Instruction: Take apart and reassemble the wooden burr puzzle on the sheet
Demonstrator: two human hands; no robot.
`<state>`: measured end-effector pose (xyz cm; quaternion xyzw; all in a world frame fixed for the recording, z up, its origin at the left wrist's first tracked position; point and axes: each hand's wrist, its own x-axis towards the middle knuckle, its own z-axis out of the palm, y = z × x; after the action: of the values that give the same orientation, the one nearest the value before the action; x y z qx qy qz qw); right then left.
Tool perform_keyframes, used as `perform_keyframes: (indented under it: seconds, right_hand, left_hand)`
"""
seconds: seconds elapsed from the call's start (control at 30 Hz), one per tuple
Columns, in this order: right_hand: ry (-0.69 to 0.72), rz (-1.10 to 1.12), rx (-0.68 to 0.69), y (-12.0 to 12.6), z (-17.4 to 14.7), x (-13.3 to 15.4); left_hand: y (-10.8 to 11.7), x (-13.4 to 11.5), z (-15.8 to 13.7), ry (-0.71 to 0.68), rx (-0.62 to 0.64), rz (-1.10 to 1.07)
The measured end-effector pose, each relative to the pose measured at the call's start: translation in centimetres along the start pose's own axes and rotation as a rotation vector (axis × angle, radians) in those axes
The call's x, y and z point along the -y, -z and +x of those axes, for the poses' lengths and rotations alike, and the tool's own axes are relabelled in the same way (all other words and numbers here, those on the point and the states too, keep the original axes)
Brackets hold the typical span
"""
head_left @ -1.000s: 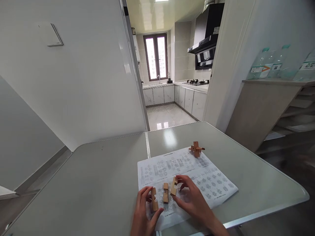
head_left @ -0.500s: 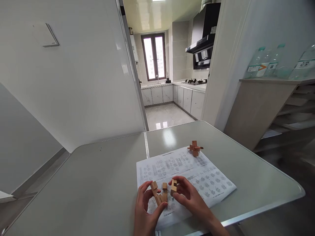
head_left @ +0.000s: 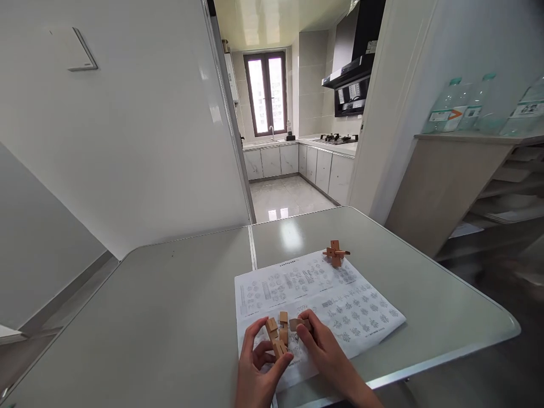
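One notched block (head_left: pixel 279 348) slants forward-left, pinched by left grip (head_left: pixel 257 368); right grip (head_left: pixel 319 343) pinches another block (head_left: pixel 294 324) (long axis crosswise).

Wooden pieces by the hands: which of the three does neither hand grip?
The middle piece, between the other two. The left hand holds the left piece; the right hand pinches the right piece.

The window (head_left: pixel 266 93) glows white, 1 glare patch marks the tabletop (head_left: pixel 291 236), right edge blurred.
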<state>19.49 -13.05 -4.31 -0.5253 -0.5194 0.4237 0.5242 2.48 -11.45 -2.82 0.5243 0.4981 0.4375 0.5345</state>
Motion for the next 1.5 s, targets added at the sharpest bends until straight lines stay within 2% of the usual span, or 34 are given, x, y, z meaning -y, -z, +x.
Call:
perform_keyframes:
  seconds: [0.17,0.3,0.5,0.67,0.87,1.13,1.3,1.5]
  right_hand:
    - [-0.006,-0.022,-0.049,-0.1,-0.3,0.4]
    - [0.036,-0.010,-0.047,0.1,-0.6,0.6]
    - [0.108,-0.104,-0.008,0.0,-0.5,-0.1]
    - [0.062,-0.076,0.052,-0.1,-0.4,-0.6]
    - [0.126,-0.087,0.109,0.0,-0.5,0.2]
    - [0.138,-0.114,0.197,0.0,-0.6,0.6]
    - [0.133,-0.102,0.215,-0.1,-0.5,0.2]
    - [0.138,-0.128,0.210,-0.2,-0.5,0.2]
  left_hand:
    - [0.0,-0.7,-0.1,0.030,0.011,-0.029]
    - [0.5,-0.4,0.1,0.068,0.077,-0.054]
    - [0.9,0.7,0.7,0.025,0.050,-0.064]
    - [0.8,-0.6,0.3,-0.003,0.101,-0.053]
    - [0.8,-0.5,0.3,0.039,0.139,-0.025]
    - [0.1,-1.8,-0.6,0.077,0.103,0.001]
    - [0.1,-2.5,-0.8,0.077,0.127,0.017]
    - [0.2,-2.1,-0.8,0.061,0.159,0.012]
